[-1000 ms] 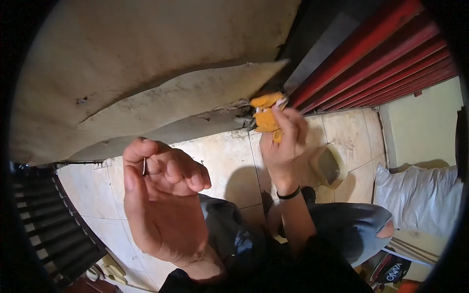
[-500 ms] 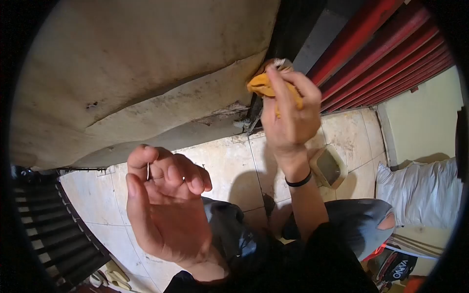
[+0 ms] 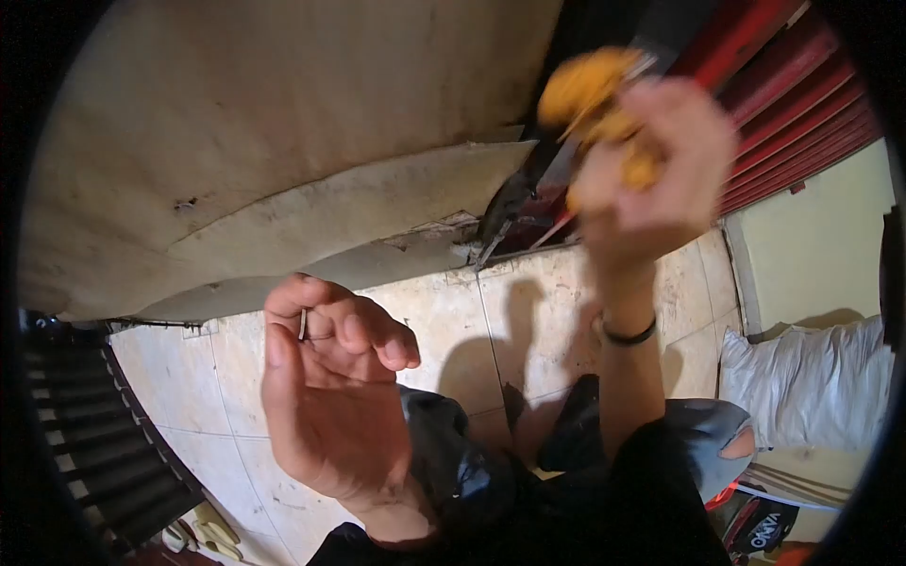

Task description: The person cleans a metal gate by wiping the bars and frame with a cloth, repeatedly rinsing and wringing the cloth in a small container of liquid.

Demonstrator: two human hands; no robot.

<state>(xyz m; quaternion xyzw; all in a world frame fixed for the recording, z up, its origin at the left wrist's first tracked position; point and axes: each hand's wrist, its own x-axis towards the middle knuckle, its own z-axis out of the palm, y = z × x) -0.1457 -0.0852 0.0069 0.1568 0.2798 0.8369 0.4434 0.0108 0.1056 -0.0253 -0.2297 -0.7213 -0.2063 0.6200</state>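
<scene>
My left hand [image 3: 344, 406] is turned palm up with its fingers curled. A small thin metal piece [image 3: 303, 324], like a nail or pin, stands between its thumb and index finger. My right hand [image 3: 656, 170], blurred by motion and with a black band at the wrist, grips a crumpled yellow-orange cloth [image 3: 585, 90] in front of the red slatted panel [image 3: 802, 104]. To its left is the edge of a worn beige board [image 3: 359, 208], whose lower layer is peeling.
Stained floor tiles [image 3: 226, 377] lie below. A white sack [image 3: 807, 382] rests at the right by a pale green wall [image 3: 802, 255]. A dark slatted rack [image 3: 94, 434] stands at the left. My bent knee [image 3: 708, 434] is at the lower right.
My right hand has moved up and to the right with the cloth, away from the board's lower corner. My left hand has shifted slightly right. The arm now covers the square basin.
</scene>
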